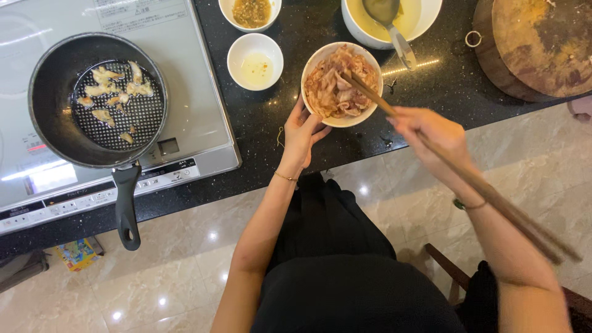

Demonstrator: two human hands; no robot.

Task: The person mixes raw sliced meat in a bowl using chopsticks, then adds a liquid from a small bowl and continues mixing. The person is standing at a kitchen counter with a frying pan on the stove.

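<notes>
A white bowl (pixel 314 65) full of raw sliced meat (pixel 336 86) stands on the black counter. My left hand (pixel 302 132) grips the bowl's near rim from below. Long wooden chopsticks (pixel 468 176) are held in my right hand (pixel 431 139), and their tips reach into the meat at the bowl's right side. To the left, a black frying pan (pixel 49 98) sits on the induction cooktop (pixel 191 80) with several small pale pieces frying in it.
Behind the meat bowl stand a small white dish of pale liquid (pixel 255 60), a bowl of brownish sauce (pixel 250 12) and a large white bowl with a ladle (pixel 394 24). A round wooden chopping board (pixel 542 46) lies at the right. The pan handle (pixel 126 209) juts over the counter edge.
</notes>
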